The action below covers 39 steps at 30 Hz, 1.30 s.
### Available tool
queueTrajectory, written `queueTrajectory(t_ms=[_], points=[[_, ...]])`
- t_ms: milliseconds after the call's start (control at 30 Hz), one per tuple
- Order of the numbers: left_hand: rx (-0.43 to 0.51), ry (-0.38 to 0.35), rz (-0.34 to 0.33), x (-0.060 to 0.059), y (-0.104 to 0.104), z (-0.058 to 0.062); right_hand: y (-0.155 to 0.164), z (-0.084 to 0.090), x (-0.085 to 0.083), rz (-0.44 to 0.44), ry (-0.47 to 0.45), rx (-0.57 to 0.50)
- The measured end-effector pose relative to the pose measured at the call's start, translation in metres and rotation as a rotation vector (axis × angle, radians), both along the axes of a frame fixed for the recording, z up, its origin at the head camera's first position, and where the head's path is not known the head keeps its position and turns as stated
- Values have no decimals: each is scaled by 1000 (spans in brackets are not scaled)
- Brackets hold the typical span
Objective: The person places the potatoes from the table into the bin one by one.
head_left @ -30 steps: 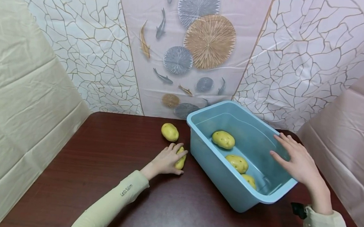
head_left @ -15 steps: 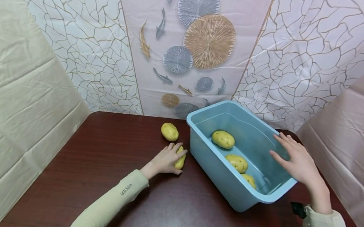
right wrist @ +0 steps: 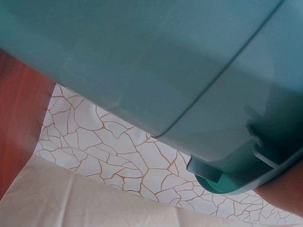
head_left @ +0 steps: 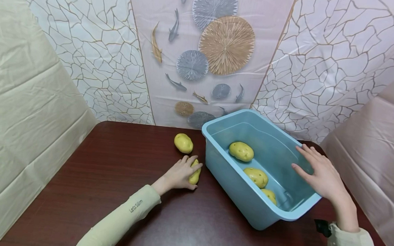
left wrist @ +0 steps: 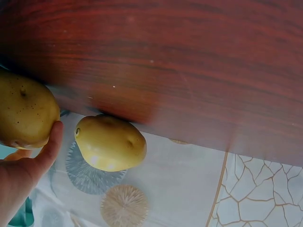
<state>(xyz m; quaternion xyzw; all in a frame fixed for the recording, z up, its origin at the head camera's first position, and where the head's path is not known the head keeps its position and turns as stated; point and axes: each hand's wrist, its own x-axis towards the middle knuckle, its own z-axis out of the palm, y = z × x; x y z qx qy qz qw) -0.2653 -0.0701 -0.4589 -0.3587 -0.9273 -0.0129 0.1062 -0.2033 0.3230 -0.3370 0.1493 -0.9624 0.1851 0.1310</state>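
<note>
My left hand (head_left: 179, 173) grips a yellow potato (head_left: 195, 173) on the table, just left of the blue plastic tub (head_left: 235, 187). Close up in the left wrist view, the speckled potato (left wrist: 24, 111) has a fingertip against its side. A second potato (left wrist: 111, 143) lies just beyond, near the table's back edge. Over the tub's right rim lies my right hand (head_left: 326, 176), its fingers extended and spread above the inside. The right wrist view shows mostly the tub's outer wall (right wrist: 142, 61), and the fingers are hidden there. Inside the tub are three potatoes, including one at the far end (head_left: 241, 151).
The dark red wooden table (head_left: 113, 163) carries everything. Behind it hangs a patterned cloth (head_left: 188, 92), with a cream cloth (head_left: 30, 128) on the left and a pinkish one (head_left: 375, 141) on the right. The tub stands at an angle on the table's right half.
</note>
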Motion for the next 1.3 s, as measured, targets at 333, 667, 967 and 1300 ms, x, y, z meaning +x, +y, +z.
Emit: queueTrajectory(t_ms=[333, 667, 967, 1300], points=[[4, 0, -10, 3, -2, 1, 0, -1, 1, -4, -4, -3], [-1, 38, -6, 5, -6, 4, 0, 0, 1, 0, -1, -7], [-7, 68, -4, 10, -9, 8, 0, 0, 2, -2, -1, -6], [22, 75, -10, 16, -14, 12, -1, 0, 1, -2, -7, -1]])
